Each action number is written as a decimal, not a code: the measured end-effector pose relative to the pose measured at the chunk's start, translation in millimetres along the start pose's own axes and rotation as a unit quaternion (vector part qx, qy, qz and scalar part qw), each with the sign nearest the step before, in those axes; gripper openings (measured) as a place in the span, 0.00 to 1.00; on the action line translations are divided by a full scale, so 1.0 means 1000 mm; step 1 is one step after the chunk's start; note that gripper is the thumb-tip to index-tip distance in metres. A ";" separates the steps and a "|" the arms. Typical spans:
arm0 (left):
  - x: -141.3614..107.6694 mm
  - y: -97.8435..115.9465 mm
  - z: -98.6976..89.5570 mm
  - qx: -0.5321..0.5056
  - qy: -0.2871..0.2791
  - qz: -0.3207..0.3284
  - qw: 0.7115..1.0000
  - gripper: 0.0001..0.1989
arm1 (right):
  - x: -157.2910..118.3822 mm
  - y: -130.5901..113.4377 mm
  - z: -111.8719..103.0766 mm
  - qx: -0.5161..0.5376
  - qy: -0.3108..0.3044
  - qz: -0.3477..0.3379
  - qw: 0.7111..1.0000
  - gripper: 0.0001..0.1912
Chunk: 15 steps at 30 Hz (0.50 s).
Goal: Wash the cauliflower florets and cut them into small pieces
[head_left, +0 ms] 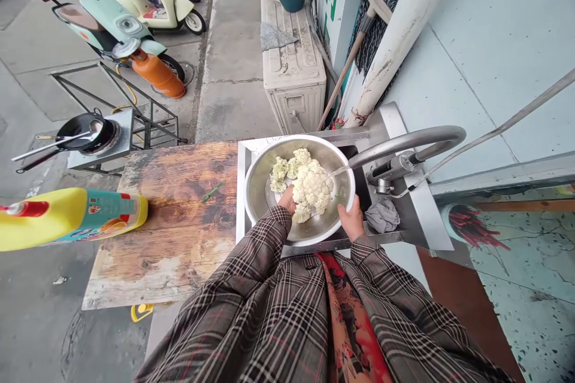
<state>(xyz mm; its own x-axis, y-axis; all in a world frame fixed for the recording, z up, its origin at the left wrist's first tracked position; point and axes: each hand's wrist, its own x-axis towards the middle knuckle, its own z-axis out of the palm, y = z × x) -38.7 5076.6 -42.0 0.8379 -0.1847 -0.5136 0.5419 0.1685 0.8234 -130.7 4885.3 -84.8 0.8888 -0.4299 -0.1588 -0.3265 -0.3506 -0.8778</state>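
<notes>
A large cauliflower head (313, 187) sits in a wide metal basin (259, 215). My left hand (287, 199) reaches over the near rim and grips the cauliflower from its left side, with most fingers hidden behind it. On the basin's right rim, my right hand (353, 220) is closed, thumb inside and fingers out of sight. Several smaller cauliflower florets (279, 169) lie at the far left inside the basin. The curved faucet (411, 137) points its spout over the basin, and a thin stream of water (339, 171) falls onto the cauliflower.
Under the basin is a metal sink (241, 191), with a grey cloth (383, 215) at its right. A wooden board (175, 221) on the left carries a yellow detergent jug (76, 215) and a green scrap (213, 191). Beyond stand a wok (81, 128) and an orange gas cylinder (159, 75).
</notes>
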 end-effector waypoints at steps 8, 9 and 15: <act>-0.018 0.001 -0.002 0.285 0.057 0.170 0.942 0.13 | 0.004 0.008 -0.003 0.025 -0.009 0.024 0.999 0.24; -0.020 -0.002 -0.002 0.331 0.036 0.190 0.924 0.12 | 0.005 0.010 -0.003 0.021 -0.014 0.030 0.999 0.25; -0.017 -0.005 -0.020 0.272 0.071 0.153 0.947 0.16 | 0.008 0.010 -0.009 -0.010 -0.015 -0.005 1.000 0.35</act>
<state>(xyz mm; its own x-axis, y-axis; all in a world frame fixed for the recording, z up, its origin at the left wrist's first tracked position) -54.4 5098.3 -42.4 0.9715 -0.0693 -0.2268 0.1909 -0.3389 0.9213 -129.4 4870.9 -90.4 0.9018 -0.4001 -0.1635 -0.3229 -0.3722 -0.8702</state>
